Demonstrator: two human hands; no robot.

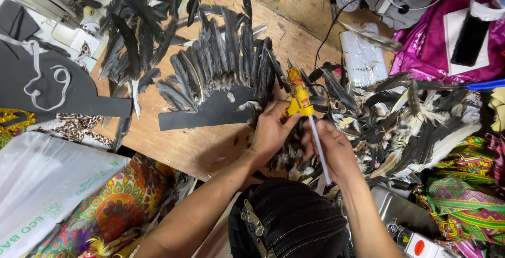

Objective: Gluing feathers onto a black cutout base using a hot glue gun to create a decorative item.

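Note:
My left hand (271, 129) grips the body of a yellow glue gun (298, 93) whose nozzle points away from me. My right hand (332, 147) holds a pale glue stick (319, 155) that runs into the back of the gun. Just left of the gun lies a black foam band (210, 113) with dark feathers (223, 60) fanned along its upper edge. Both hands hover over the wooden tabletop (200, 145) near its front edge.
Loose black and white feathers (405, 116) are heaped at the right, more dark feathers (142, 21) at the upper left. A black foam cutout (68, 92) and a plastic bag (42, 184) lie left. Patterned fabric (457, 195), pink cloth (447, 47) and a black zipped bag (294, 221) surround me.

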